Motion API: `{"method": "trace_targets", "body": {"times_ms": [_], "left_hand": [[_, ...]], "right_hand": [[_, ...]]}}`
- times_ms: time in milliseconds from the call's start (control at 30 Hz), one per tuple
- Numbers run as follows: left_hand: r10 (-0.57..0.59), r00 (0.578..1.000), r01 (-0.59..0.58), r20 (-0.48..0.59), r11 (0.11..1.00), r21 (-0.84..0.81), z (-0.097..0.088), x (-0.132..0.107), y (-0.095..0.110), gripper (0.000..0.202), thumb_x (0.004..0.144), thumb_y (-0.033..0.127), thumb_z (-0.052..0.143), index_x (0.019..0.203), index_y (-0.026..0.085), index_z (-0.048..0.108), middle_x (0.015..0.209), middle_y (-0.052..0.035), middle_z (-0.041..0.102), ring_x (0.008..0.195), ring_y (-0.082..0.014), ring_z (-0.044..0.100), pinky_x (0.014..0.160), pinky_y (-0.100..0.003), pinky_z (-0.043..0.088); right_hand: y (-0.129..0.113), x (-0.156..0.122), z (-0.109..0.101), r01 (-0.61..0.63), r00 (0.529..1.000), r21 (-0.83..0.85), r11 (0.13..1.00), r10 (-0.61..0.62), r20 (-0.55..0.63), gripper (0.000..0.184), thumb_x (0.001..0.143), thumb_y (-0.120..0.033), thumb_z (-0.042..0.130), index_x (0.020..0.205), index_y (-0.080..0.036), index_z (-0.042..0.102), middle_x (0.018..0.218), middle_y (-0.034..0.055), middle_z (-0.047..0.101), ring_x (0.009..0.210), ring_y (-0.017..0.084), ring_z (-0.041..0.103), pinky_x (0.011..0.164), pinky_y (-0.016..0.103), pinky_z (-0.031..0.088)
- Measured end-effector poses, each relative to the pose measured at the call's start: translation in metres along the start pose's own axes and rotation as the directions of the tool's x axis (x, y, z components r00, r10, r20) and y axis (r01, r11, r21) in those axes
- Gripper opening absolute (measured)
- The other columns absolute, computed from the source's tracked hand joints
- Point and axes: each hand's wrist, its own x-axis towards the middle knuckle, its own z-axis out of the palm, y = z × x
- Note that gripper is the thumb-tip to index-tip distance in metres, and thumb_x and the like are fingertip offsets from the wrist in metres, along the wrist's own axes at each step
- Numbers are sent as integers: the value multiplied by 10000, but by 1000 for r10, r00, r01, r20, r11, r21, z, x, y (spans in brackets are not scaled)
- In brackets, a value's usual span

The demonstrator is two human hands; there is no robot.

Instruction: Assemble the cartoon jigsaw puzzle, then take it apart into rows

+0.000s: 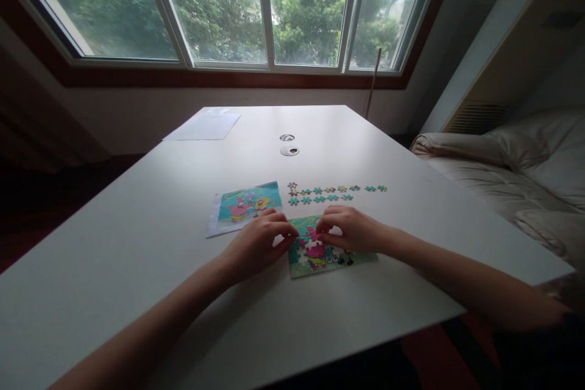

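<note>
A partly assembled cartoon jigsaw puzzle (320, 256) lies on the white table (137, 256) in front of me. My left hand (256, 244) rests at the puzzle's left edge, fingers curled and pinched toward its top left corner. My right hand (351, 230) lies over the puzzle's upper middle, fingers bent and pressed down on the pieces. Whether either hand holds a piece is hidden. Several loose puzzle pieces (329, 194) lie in two rows just beyond the puzzle. A printed reference picture (244, 207) lies to the left of them.
A sheet of paper (203, 126) lies at the table's far left. Two round cable holes (289, 144) sit in the table's middle, farther back. A bed with pale bedding (512, 170) stands to the right. Windows (256, 6) run along the far wall.
</note>
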Motion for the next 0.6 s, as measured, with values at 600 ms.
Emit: {"method": "trace_targets", "body": {"times_ms": [600], "left_hand": [[-321,946,316,43,885,-341,2,7,7,222,780,348,541,752,172,673,642,4,618,609,-119,503,557,-214,371]], "right_hand": [[-5,3,4,66,968,-39,997,-74,-239,129,798,-267,550,752,-156,596,656,23,597,630,113,519,637,246,391]]}}
